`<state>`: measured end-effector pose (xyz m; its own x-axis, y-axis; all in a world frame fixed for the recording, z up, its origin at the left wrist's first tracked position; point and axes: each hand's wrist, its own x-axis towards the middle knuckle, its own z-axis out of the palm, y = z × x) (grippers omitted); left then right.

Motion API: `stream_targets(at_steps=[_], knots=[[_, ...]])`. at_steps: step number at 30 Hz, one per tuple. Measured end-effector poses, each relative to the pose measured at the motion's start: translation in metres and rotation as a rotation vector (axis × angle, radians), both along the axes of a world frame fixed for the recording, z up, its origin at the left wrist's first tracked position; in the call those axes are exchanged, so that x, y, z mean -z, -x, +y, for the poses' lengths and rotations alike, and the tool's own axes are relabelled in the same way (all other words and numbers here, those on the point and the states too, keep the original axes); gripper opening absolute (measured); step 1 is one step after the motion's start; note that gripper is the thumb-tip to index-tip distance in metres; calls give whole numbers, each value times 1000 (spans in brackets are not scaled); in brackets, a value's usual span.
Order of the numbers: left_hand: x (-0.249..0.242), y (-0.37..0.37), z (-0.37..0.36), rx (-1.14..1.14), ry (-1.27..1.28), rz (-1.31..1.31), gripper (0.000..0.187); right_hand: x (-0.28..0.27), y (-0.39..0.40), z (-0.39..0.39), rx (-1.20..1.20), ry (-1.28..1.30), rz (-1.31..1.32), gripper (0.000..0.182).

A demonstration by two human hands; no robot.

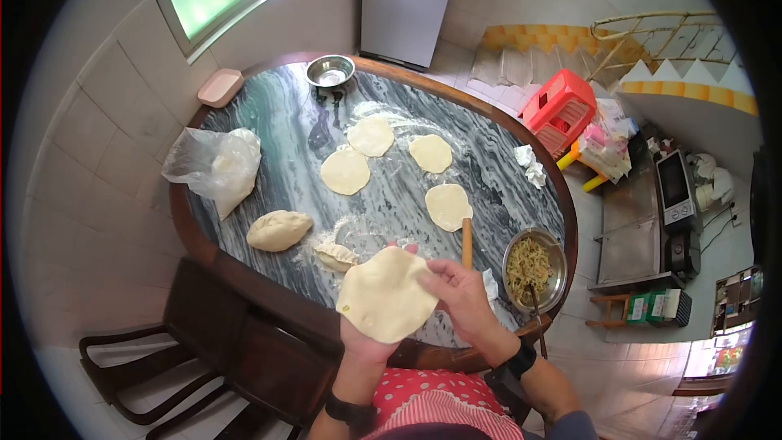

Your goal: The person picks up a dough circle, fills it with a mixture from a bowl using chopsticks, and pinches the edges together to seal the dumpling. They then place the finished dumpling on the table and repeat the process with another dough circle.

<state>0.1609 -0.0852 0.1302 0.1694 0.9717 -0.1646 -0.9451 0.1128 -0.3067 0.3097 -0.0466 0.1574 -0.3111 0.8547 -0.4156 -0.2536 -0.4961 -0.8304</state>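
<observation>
A large round dough wrapper (386, 297) lies across my left hand (368, 348), which supports it from below; most of that hand's fingers are hidden under it. My right hand (461, 293) pinches the wrapper's right edge between thumb and fingers. A small green fleck shows near its left side. Just behind it on the table sits a folded dumpling (335, 257) with a crimped edge. Farther left is a thick lump of dough (278, 231). Beyond my right hand, a wooden rolling pin (467, 244) touches a flat dough round (448, 206).
The marble table (285, 130) holds three more dough rounds (371, 137) amid flour. A bowl of shredded filling (531, 269) with a utensil stands at right. A bag of flour (232, 167) is at left, a metal bowl (331, 72) at back. A dark chair (236, 334) stands front left.
</observation>
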Motion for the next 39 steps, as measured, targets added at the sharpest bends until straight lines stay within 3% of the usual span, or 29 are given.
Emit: stream_targets(at_steps=[6, 8, 10, 12, 28, 39], knots=[[-1, 30, 19, 75, -9, 130, 54, -7, 20, 5, 66, -160, -245, 24], [-9, 35, 27, 66, -32, 205, 54, -5, 24, -2, 145, -913, -821, 26], [-10, 36, 32, 65, -51, 279, 54, -16, 36, -13, 113, -929, -790, 29], [-9, 34, 38, 78, -77, 264, 55, -21, 49, -18, -11, -1228, -797, 31], [4, 26, 56, 233, -114, 239, 61, -11, 73, -23, -24, -1261, -1059, 29], [-4, 29, 62, 244, -149, 361, 70, -23, 89, -2, 85, -1068, -871, 19]])
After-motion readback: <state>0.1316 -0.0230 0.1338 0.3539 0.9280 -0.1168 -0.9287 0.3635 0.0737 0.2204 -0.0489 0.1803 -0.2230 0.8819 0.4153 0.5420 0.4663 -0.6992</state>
